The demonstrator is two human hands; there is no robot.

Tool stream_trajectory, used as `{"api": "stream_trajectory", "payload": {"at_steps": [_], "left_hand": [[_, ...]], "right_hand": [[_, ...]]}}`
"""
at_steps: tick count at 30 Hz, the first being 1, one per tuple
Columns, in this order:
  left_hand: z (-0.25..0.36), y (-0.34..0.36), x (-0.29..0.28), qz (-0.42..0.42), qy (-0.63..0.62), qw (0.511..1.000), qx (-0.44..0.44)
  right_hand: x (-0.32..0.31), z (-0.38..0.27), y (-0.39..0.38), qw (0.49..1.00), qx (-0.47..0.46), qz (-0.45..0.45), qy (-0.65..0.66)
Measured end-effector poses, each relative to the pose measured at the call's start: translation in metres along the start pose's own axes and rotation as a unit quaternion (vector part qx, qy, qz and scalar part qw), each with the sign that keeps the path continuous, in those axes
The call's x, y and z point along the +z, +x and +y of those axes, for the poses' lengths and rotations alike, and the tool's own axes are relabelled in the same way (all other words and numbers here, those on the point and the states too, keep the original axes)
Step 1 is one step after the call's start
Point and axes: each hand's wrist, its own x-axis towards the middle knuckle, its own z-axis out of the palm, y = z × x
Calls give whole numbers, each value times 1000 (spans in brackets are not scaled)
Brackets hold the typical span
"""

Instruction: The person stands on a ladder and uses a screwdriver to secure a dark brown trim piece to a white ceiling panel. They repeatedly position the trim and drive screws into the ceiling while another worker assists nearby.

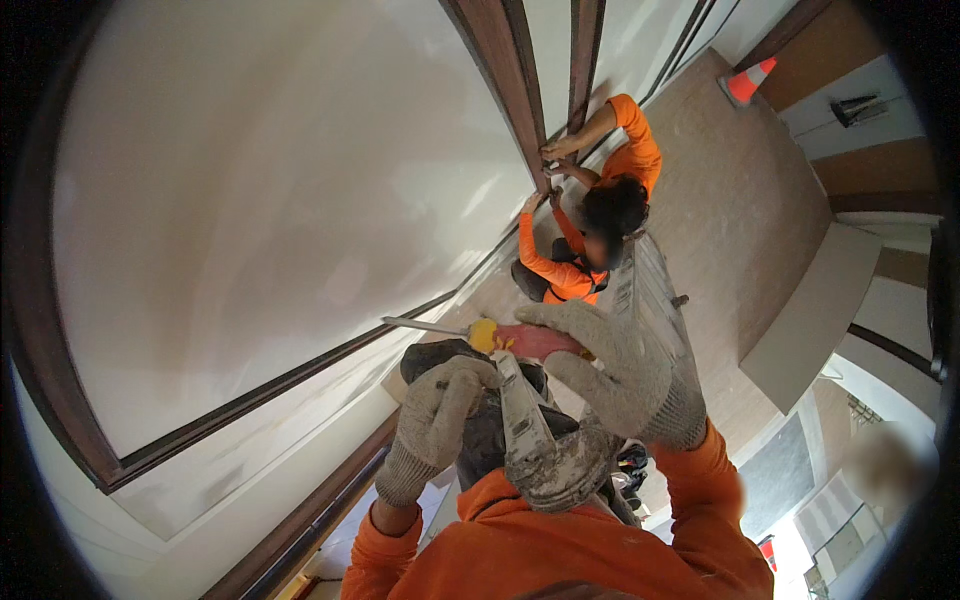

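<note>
Frame centre: right hand [622,372] loosely holds red-handled tool [512,338]; slip, we judge, could strike co-workers [567,279]; left hand [436,412] curled, contents unclear.

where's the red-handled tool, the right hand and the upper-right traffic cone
Red-handled tool [484,336], head view: yellow part beside the red.
Right hand [634,374], head view: back of the glove.
Traffic cone [742,87], head view: lower orange part.

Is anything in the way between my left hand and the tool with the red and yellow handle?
Nothing visible: in this view only a small gap separates your left hand from the yellow part of the tool. A pale bar's upper end lies just right of that gap; your right hand is on the red part.
</note>
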Motion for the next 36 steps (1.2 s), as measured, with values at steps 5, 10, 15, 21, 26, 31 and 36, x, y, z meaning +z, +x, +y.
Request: {"api": "stream_trajectory", "payload": {"at_steps": [5,10,15,21,26,31,36], "left_hand": [[-6,-17,25,-45,85,990,104],[-6,-8,42,-24,237,920,310],[-23,-9,66,-29,172,959,225],[-4,-17,61,16,306,928,214],[-3,-17,60,86,341,908,227],[18,-8,52,103,371,893,234],[22,-1,47,94,370,876,295]], "right_hand": [[19,-16,-23,999,-44,19,-12],[24,-13,-27,991,-30,65,111],[26,-17,-29,998,-7,50,-38],[32,-6,-31,995,-8,97,-37],[30,-16,-26,992,53,109,20],[30,-15,-26,988,42,145,-18],[25,-17,-28,988,43,148,10]]}}
